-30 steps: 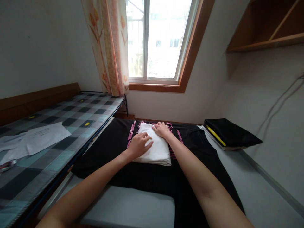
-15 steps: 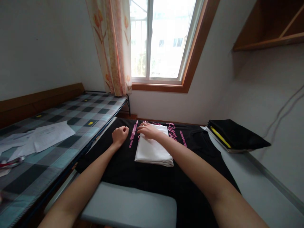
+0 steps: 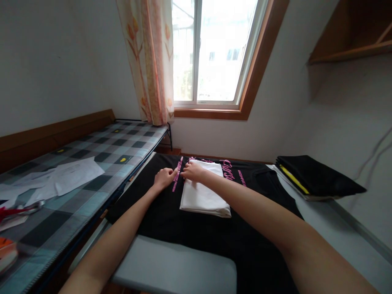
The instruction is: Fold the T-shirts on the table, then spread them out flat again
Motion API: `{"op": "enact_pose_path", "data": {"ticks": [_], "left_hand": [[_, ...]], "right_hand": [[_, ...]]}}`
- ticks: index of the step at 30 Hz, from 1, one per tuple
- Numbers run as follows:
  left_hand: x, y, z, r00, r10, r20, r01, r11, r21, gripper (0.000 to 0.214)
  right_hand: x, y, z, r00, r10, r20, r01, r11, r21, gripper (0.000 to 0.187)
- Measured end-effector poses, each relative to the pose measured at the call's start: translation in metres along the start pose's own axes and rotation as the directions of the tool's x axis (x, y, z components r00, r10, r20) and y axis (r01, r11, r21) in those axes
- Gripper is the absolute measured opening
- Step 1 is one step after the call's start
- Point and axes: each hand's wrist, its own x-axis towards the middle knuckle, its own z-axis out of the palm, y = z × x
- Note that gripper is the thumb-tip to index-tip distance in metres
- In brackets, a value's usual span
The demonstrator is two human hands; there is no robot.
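Observation:
A black T-shirt with pink lettering lies spread over the tabletop. On it rests a folded white cloth. My left hand is closed on the shirt, left of the cloth, and nothing shows in its fingers. My right hand lies over the far left corner of the white cloth, its fingers bent and drawn together. What those fingertips pinch, if anything, is hidden beneath them. The two hands are close together, with a small gap between them.
A grey padded seat stands at the near edge. Folded dark clothes with a yellow strip are stacked at the right by the wall. On the left, the checked bed holds papers and an orange object.
My left hand has shifted right, closer to my right hand. The right hand's fingers, spread before, are now curled inward. The view has turned slightly left.

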Motion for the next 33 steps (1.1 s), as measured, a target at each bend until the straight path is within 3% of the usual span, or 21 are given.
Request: {"op": "enact_pose_path", "data": {"ticks": [3, 10, 14, 19, 22, 23, 24, 25, 27, 28, 30, 31, 33], "left_hand": [[-0.008, 0.017, -0.002, 0.972, 0.080, 0.219, -0.075, 0.997, -0.034, 0.065], [-0.019, 0.028, -0.006, 0.841, 0.192, 0.506, -0.150, 0.981, -0.123, 0.064], [-0.024, 0.029, -0.008, 0.795, 0.263, 0.546, -0.164, 0.961, -0.223, 0.054], [-0.033, 0.032, -0.009, 0.747, 0.270, 0.608, 0.008, 0.911, -0.413, 0.063], [-0.036, 0.036, -0.015, 0.689, 0.306, 0.657, 0.075, 0.872, -0.484, 0.073], [-0.035, 0.038, -0.020, 0.694, 0.323, 0.644, 0.051, 0.870, -0.491, 0.073], [-0.033, 0.041, -0.026, 0.727, 0.333, 0.601, -0.007, 0.878, -0.479, 0.073], [-0.029, 0.045, -0.034, 0.789, 0.332, 0.517, -0.093, 0.897, -0.433, 0.071], [-0.017, 0.055, -0.052, 0.916, 0.325, 0.235, -0.276, 0.936, -0.219, 0.062], [-0.010, 0.060, -0.062, 0.941, 0.333, 0.067, -0.328, 0.942, -0.075, 0.053], [0.005, 0.069, -0.077, 0.897, 0.407, -0.169, -0.383, 0.910, 0.160, 0.034], [0.011, 0.072, -0.081, 0.858, 0.460, -0.230, -0.406, 0.880, 0.246, 0.030], [0.019, 0.073, -0.079, 0.782, 0.570, -0.251, -0.468, 0.804, 0.367, 0.029]], "right_hand": [[0.006, 0.006, 0.000, 0.998, 0.039, 0.053, -0.039, 0.999, 0.002, 0.019], [0.015, 0.027, 0.006, 0.982, 0.173, 0.077, -0.174, 0.985, -0.005, 0.029], [0.013, 0.038, 0.007, 0.979, 0.190, 0.068, -0.185, 0.980, -0.075, 0.028], [-0.001, 0.053, 0.001, 0.986, 0.164, 0.013, -0.161, 0.980, -0.120, 0.032], [-0.017, 0.067, -0.006, 0.978, 0.201, -0.058, -0.207, 0.971, -0.117, 0.022], [-0.026, 0.073, -0.010, 0.970, 0.227, -0.089, -0.237, 0.963, -0.126, 0.018], [-0.035, 0.080, -0.013, 0.956, 0.259, -0.135, -0.277, 0.950, -0.141, 0.018], [-0.047, 0.087, -0.018, 0.932, 0.301, -0.203, -0.335, 0.929, -0.157, 0.019], [-0.074, 0.102, -0.026, 0.828, 0.404, -0.388, -0.494, 0.853, -0.167, 0.026], [-0.089, 0.109, -0.030, 0.742, 0.458, -0.489, -0.588, 0.796, -0.147, 0.030], [-0.119, 0.118, -0.034, 0.591, 0.536, -0.603, -0.718, 0.690, -0.090, 0.034], [-0.133, 0.118, -0.033, 0.559, 0.553, -0.618, -0.743, 0.664, -0.078, 0.035], [-0.157, 0.110, -0.026, 0.575, 0.564, -0.593, -0.742, 0.665, -0.088, 0.034]]}}
